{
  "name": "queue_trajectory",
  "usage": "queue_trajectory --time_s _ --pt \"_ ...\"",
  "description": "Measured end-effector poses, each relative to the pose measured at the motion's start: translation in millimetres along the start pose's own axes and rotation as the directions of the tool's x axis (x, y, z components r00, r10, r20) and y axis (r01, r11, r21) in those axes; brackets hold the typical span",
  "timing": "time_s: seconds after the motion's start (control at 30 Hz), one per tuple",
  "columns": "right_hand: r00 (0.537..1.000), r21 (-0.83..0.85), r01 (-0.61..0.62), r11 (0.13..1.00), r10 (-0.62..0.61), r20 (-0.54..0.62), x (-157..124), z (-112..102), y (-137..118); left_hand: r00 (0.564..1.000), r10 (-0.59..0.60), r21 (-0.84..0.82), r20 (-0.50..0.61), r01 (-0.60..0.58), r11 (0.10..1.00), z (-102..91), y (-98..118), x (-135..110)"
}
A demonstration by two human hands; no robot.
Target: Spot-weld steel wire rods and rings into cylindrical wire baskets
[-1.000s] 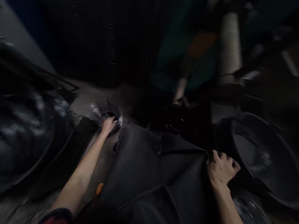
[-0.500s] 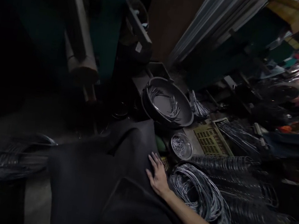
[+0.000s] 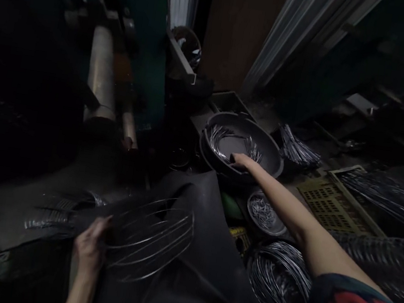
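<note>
My left hand (image 3: 91, 246) is low at the left, closed on a bundle of round wire rings (image 3: 151, 240) that it holds over the black cloth (image 3: 191, 271) on my lap. My right hand (image 3: 240, 161) is stretched far forward to the near rim of a dark round pan (image 3: 270, 154). Bent wire pieces (image 3: 226, 142) lie inside that pan. The fingers rest on the rim beside them; whether they grip anything is too dim to tell.
A small metal bowl of wire bits (image 3: 264, 214) sits below my right forearm. A big coil of wire (image 3: 280, 285) lies at lower right, a yellow perforated crate (image 3: 334, 202) to the right. A machine with a pale roller (image 3: 99, 75) stands at upper left.
My right hand has left the black cloth and reached forward to the pan. My left hand has come into view holding the wire rings. The view has shifted slightly left.
</note>
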State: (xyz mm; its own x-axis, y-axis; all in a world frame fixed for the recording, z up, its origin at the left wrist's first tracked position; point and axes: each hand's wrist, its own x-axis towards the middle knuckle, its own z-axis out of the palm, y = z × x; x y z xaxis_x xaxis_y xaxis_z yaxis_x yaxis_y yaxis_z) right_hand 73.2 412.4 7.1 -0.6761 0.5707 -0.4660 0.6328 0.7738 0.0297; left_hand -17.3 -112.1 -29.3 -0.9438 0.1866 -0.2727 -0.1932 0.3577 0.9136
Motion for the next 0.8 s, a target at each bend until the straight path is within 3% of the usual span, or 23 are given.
queue_trajectory --time_s 0.07,0.13,0.2,0.23,0.3,0.4,0.47,0.57,0.7,0.8 --pt "1.0 -0.027 -0.005 1.0 0.005 0.006 5 8 1 0.995 0.084 0.149 -0.05 -0.076 0.986 11.1 -11 14" --pt "1.0 -0.04 -0.015 0.999 0.015 0.005 5 12 6 0.972 0.192 0.34 -0.137 -0.135 0.931 4.8 -14 14" --pt "1.0 -0.041 -0.028 0.999 0.028 -0.006 4 14 12 0.943 0.26 0.416 -0.206 -0.156 0.896 -7.8 -8 2" --pt "0.999 -0.039 -0.035 0.999 0.034 -0.016 3 14 14 0.938 0.291 0.408 -0.191 -0.194 0.892 -12.0 -3 -7" --pt "0.998 -0.033 -0.048 0.998 0.047 -0.047 2 13 16 0.912 0.409 0.396 -0.03 -0.365 0.843 -10.7 8 -27" --pt "0.997 -0.028 -0.045 0.999 0.044 -0.059 0 13 12 0.766 0.535 0.446 0.357 -0.643 0.622 12.2 15 -48" --pt "1.0 -0.026 -0.023 0.999 0.023 -0.02 -1 14 6 0.715 0.525 0.511 0.461 -0.698 0.502 28.5 10 -49" --pt "0.999 -0.022 0.006 1.0 -0.005 0.041 -1 13 1 0.689 0.587 0.521 0.425 -0.717 0.463 35.8 -4 -37" --pt "1.0 0.005 0.008 1.0 -0.008 0.01 -3 11 5 0.639 0.691 0.41 0.336 -0.76 0.504 22.8 -20 -16" --pt "0.999 0.036 -0.008 0.999 0.009 -0.035 -9 10 9 0.65 0.685 0.388 0.329 -0.754 0.53 14.2 -25 -8"
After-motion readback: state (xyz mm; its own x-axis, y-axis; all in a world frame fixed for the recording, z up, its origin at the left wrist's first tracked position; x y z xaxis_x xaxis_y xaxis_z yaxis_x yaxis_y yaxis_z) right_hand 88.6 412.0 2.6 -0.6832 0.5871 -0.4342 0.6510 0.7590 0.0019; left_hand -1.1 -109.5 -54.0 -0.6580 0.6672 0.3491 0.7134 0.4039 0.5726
